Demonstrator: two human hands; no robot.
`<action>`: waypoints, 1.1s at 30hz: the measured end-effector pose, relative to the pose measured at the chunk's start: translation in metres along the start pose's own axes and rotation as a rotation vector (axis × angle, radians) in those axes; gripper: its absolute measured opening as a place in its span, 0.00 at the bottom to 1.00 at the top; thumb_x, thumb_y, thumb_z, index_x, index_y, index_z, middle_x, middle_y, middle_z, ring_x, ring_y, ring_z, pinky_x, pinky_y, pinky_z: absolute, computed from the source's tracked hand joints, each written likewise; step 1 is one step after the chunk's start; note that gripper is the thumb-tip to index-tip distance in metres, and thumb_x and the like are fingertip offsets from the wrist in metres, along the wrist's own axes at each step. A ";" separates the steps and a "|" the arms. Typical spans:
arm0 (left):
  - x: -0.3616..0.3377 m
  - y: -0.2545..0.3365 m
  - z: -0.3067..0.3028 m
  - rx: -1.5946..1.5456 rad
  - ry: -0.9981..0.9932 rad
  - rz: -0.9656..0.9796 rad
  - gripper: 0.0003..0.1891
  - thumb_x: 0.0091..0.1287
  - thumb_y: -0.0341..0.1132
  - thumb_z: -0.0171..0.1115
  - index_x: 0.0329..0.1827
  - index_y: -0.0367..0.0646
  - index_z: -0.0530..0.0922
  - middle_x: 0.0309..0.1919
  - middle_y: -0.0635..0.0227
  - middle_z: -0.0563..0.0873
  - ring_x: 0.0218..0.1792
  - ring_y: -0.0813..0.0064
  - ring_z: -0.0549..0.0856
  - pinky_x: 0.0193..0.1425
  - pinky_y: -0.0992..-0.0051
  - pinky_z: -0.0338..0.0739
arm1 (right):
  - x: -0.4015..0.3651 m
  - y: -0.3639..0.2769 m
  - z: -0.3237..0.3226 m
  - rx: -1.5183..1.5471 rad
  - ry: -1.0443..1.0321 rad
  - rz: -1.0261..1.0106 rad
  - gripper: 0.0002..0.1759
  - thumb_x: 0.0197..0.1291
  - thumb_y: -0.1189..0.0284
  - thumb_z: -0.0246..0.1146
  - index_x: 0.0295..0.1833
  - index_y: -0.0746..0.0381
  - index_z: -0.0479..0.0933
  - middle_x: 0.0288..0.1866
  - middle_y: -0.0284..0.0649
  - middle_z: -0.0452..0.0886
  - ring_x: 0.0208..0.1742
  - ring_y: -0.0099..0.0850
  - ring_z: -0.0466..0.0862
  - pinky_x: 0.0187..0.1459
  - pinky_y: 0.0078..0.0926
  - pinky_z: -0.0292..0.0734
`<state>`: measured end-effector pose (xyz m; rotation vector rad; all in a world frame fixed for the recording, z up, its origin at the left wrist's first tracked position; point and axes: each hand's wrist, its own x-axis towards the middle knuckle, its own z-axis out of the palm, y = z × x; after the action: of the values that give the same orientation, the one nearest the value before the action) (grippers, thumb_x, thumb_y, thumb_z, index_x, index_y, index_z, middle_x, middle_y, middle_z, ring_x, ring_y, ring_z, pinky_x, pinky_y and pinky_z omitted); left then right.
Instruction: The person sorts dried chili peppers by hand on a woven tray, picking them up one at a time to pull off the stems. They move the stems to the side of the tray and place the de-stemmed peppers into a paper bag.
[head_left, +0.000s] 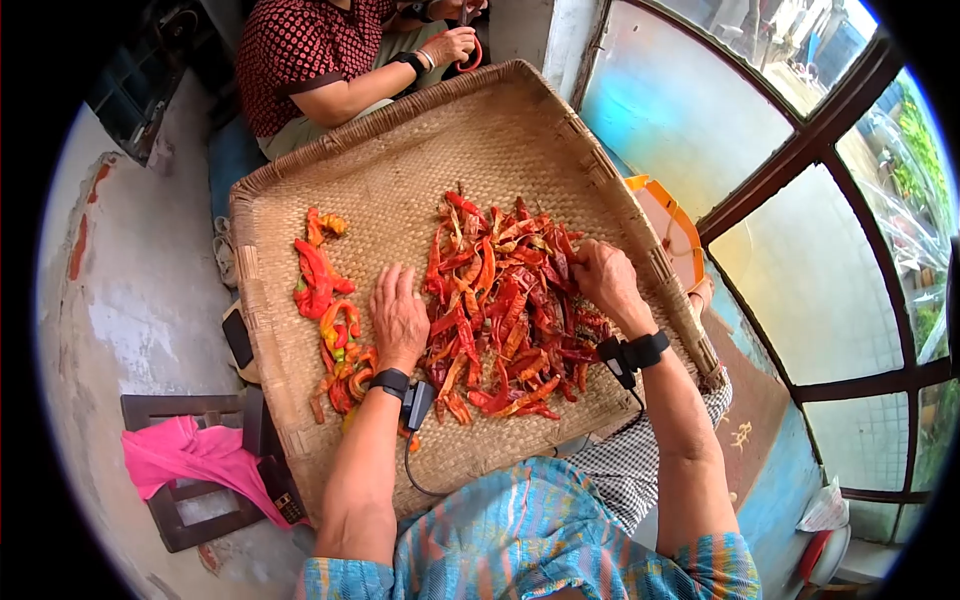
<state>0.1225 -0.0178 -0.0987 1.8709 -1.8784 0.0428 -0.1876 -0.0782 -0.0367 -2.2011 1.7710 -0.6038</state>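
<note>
A pile of wrinkled dried red chili peppers (500, 300) lies in the middle of a large woven bamboo tray (400, 180). My left hand (400, 318) rests at the pile's left side, palm down, its fingers stretched out. On the right edge of the pile, my right hand (607, 283) has its fingers curled together; their tips are hidden, so what they grip cannot be made out. A smaller row of fresher, glossy red and orange chili peppers (318, 280) lies along the tray's left side, apart from the pile.
Beyond the tray's far edge sits another person (310, 80), holding red-handled scissors (468, 55). An orange-rimmed basket (670, 215) stands right of the tray. To the left are a pink cloth (200, 455) on a dark frame and a phone (237, 338). Windows line the right wall.
</note>
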 end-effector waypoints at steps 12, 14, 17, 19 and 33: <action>0.001 0.001 0.000 -0.009 -0.036 -0.049 0.20 0.71 0.33 0.49 0.66 0.42 0.70 0.68 0.59 0.68 0.72 0.58 0.62 0.75 0.56 0.57 | 0.002 0.017 -0.080 0.548 0.117 -0.014 0.05 0.62 0.75 0.63 0.42 0.66 0.77 0.27 0.37 0.82 0.25 0.22 0.80 0.28 0.24 0.74; 0.001 0.001 0.000 -0.017 -0.033 -0.050 0.20 0.71 0.33 0.49 0.66 0.42 0.70 0.68 0.59 0.68 0.72 0.58 0.62 0.75 0.56 0.56 | -0.004 0.004 -0.092 0.742 0.075 0.119 0.06 0.64 0.74 0.62 0.44 0.65 0.76 0.27 0.35 0.82 0.26 0.21 0.79 0.29 0.21 0.73; -0.001 0.000 0.000 -0.012 -0.035 -0.045 0.20 0.71 0.33 0.49 0.66 0.42 0.70 0.68 0.59 0.68 0.72 0.58 0.62 0.75 0.56 0.56 | -0.012 0.008 -0.082 0.832 -0.009 0.084 0.07 0.66 0.74 0.62 0.46 0.65 0.75 0.28 0.35 0.82 0.28 0.20 0.79 0.31 0.18 0.74; 0.002 0.000 -0.001 -0.003 -0.032 -0.035 0.20 0.71 0.33 0.49 0.66 0.42 0.69 0.68 0.58 0.68 0.72 0.58 0.62 0.75 0.56 0.56 | -0.011 0.011 -0.074 0.767 -0.029 0.058 0.06 0.66 0.74 0.61 0.45 0.65 0.77 0.29 0.33 0.81 0.30 0.18 0.78 0.33 0.19 0.75; 0.000 -0.002 -0.001 -0.033 -0.053 -0.051 0.21 0.70 0.32 0.50 0.66 0.42 0.69 0.68 0.58 0.68 0.72 0.57 0.61 0.75 0.56 0.56 | 0.003 0.033 -0.089 -0.028 0.437 0.124 0.22 0.59 0.69 0.64 0.59 0.63 0.74 0.42 0.48 0.82 0.39 0.42 0.84 0.39 0.37 0.79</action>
<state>0.1247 -0.0172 -0.0982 1.9141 -1.8538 -0.0547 -0.2578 -0.0828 0.0279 -2.0689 2.1119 -1.1029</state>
